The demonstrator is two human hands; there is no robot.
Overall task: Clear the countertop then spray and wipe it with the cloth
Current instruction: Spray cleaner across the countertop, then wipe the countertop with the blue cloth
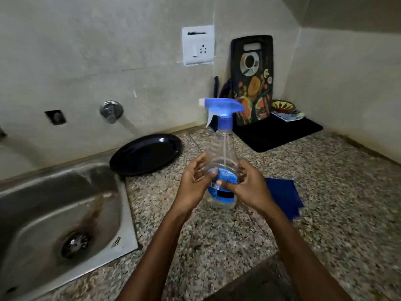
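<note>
Speckled granite countertop, polished smooth. The spray bottle is clear plastic with a glossy paper label and an opaque blue plastic trigger head. Dull, stained stainless-steel sink. Shiny black plate. Matt blue cloth. Matt black mat.

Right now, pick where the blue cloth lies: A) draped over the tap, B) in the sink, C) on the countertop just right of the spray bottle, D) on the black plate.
C: the blue cloth lies flat on the speckled countertop, just right of the spray bottle that both hands hold.
</note>
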